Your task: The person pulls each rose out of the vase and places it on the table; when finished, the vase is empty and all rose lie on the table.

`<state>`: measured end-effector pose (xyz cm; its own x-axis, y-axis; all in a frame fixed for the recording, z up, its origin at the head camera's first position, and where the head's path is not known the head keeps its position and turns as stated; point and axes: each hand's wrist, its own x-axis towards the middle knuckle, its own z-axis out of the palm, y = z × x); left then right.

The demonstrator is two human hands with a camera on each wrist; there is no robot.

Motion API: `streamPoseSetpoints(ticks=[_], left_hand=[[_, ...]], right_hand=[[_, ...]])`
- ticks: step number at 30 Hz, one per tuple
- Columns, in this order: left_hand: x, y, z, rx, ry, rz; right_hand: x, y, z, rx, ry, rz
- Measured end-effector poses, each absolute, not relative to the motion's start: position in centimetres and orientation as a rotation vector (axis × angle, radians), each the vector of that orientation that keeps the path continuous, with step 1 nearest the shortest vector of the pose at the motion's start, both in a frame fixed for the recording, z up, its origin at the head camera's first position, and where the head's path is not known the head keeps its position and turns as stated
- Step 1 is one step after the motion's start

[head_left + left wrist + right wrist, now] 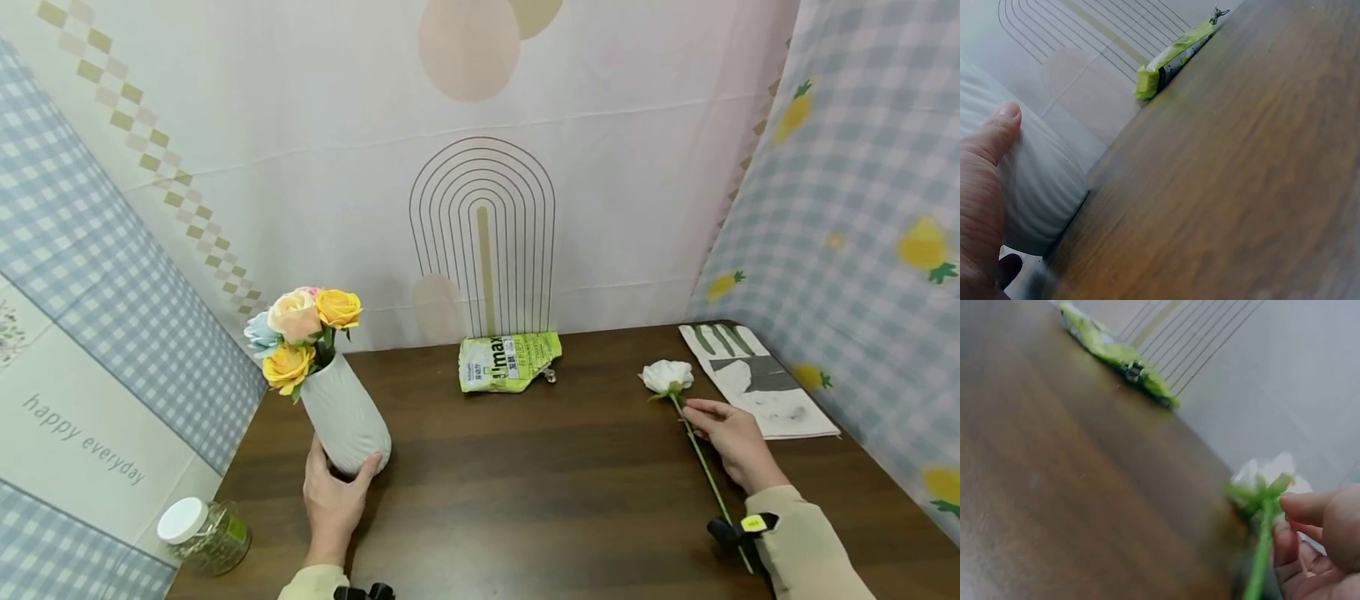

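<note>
On the left, a white ribbed vase (345, 417) holds yellow, peach, pink and blue artificial flowers (300, 329). My left hand (333, 496) grips this vase low down, with the thumb (1004, 128) along its side. The vase's base is at the tabletop; whether it touches all round I cannot tell. Over on the right lies a long-stemmed white artificial flower (667, 377), its green stem (705, 467) pointing toward me. My right hand (731, 442) pinches the stem just below the bloom, thumb and fingertips close to the green sepals (1260, 494).
A green and white snack packet (506, 364) with a metal clip lies by the back curtain. At the right edge is a folded printed cloth (757, 383). A glass jar with a white lid (206, 533) stands at the front left. Checked fabric flanks the brown table (517, 483).
</note>
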<state>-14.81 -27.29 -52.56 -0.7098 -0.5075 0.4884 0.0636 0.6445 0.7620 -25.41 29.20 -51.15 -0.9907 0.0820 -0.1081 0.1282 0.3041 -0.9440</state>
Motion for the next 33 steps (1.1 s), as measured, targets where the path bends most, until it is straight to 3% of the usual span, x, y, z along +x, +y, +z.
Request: streamPoseSetpoints(ticks=[9, 14, 21, 28, 33], left_hand=[[-14.9, -27.1, -52.5, 0.319, -2.128, -1.024], [-14.9, -27.1, -52.5, 0.321, -2.134, -1.029], [-14.7, -27.5, -52.6, 0.333, -2.142, -1.035], [-14.4, -27.8, -52.7, 0.358, -2.165, -1.051], [-14.8, -27.7, -52.5, 0.358, -2.187, -1.089]], right_hand=[[-24.6, 28.1, -45.4, -0.109, 2.678, -1.666], [-24.5, 24.6, -41.4, -0.283, 2.769, -1.577], [-25.3, 14.6, -36.7, -0.562, 2.614, -1.651], [-24.3, 2.7, -34.5, -0.970, 2.423, -1.647], [-23.6, -3.7, -33.4, -1.080, 2.314, -1.745]])
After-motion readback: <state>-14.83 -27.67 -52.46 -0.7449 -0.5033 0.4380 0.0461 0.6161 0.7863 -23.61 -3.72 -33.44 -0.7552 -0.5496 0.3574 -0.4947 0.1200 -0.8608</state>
